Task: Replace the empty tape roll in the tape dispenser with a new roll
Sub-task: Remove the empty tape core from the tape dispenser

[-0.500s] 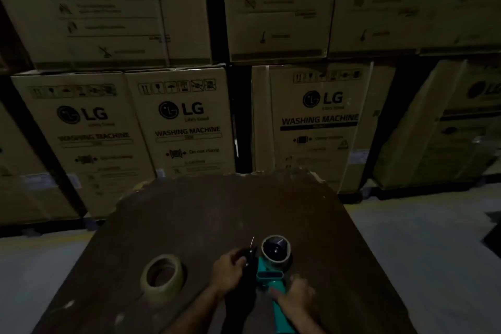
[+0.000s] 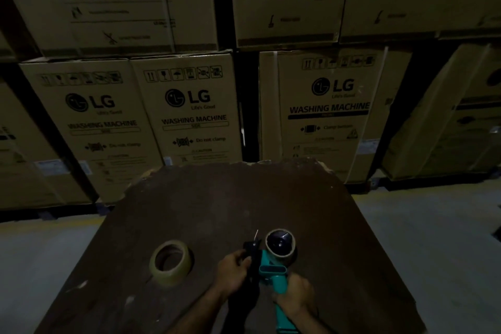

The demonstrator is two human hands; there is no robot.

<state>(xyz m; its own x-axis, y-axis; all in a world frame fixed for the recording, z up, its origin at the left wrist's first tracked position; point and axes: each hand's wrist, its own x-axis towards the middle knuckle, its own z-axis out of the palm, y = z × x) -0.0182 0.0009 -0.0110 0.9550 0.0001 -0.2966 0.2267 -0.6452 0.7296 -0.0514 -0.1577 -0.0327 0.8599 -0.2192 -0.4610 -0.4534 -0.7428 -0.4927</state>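
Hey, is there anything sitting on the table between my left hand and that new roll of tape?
Nothing visible. The new tape roll lies flat on the table, apart from the left hand, with only bare tabletop between them. That hand is on the dispenser's black front end, though, and the empty core is on the dispenser's hub.
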